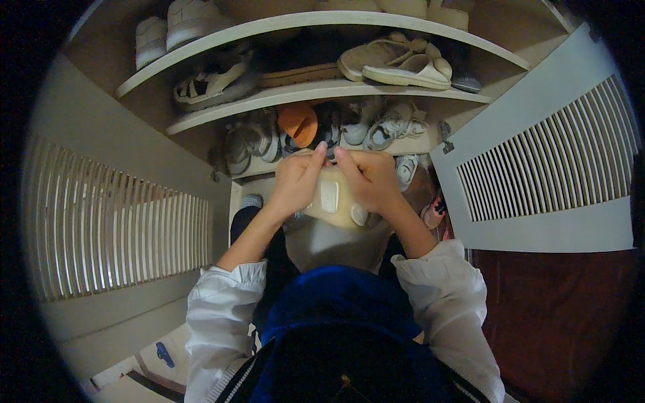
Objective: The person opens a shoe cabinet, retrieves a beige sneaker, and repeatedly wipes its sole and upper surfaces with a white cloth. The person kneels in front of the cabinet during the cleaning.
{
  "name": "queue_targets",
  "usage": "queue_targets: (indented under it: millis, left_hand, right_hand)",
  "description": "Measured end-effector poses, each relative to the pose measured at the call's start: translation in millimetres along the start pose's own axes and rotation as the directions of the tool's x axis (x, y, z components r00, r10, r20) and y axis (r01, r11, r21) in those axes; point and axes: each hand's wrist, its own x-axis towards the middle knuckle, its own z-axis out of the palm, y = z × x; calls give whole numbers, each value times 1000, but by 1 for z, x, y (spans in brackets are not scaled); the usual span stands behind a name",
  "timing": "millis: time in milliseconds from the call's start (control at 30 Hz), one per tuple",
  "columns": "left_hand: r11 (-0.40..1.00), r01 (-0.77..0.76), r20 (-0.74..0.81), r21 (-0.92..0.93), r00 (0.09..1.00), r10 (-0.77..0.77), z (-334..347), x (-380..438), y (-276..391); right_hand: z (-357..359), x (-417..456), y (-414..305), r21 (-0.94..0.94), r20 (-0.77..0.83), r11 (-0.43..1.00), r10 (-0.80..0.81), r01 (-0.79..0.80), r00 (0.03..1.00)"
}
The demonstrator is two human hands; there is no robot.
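My left hand (pixel 298 179) and my right hand (pixel 369 176) are side by side, thumbs close together, both gripping the top edge of a pale yellow soft item (pixel 340 214). The item hangs between them and has whitish patches on its face; its exact kind cannot be told. Just beyond my hands, an orange slipper (pixel 298 123) leans among shoes on the lowest shelf. White lace-up shoes (pixel 395 128) stand to its right, and greyish shoes (pixel 252 138) to its left.
Slatted cabinet doors stand open at left (pixel 121 221) and right (pixel 549 161). The upper shelf (pixel 322 95) holds slippers (pixel 408 65) and a strapped shoe (pixel 211 85). A pink shoe (pixel 433 211) lies low at right. A blue slipper (pixel 164 354) is on the floor at lower left.
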Motion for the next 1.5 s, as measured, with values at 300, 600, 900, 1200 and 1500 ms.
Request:
queue_targets:
  millis: [300, 600, 900, 1200, 1500]
  left_hand:
    - [973, 185, -13, -137, 982, -188, 9, -8, 34]
    - [909, 346, -444, 234, 869, -217, -7, 64, -10]
    - [499, 210, -190, -840, 748, -635, 22, 57, -33]
    - [613, 178, -195, -770, 849, -491, 12, 6, -29]
    - [413, -23, -242, -910, 839, -487, 7, 0, -9]
  right_hand:
    - [-33, 15, -2, -103, -35, 860, -506, 500, 862]
    - [-41, 42, -9, -345, -440, 869, -483, 355, 757]
    - [40, 10, 26, 101, -6, 987, 129, -127, 992]
    - [8, 9, 32, 592, 177, 772, 156, -231, 972]
    - [16, 0, 43, 444, 25, 857, 280, -262, 960]
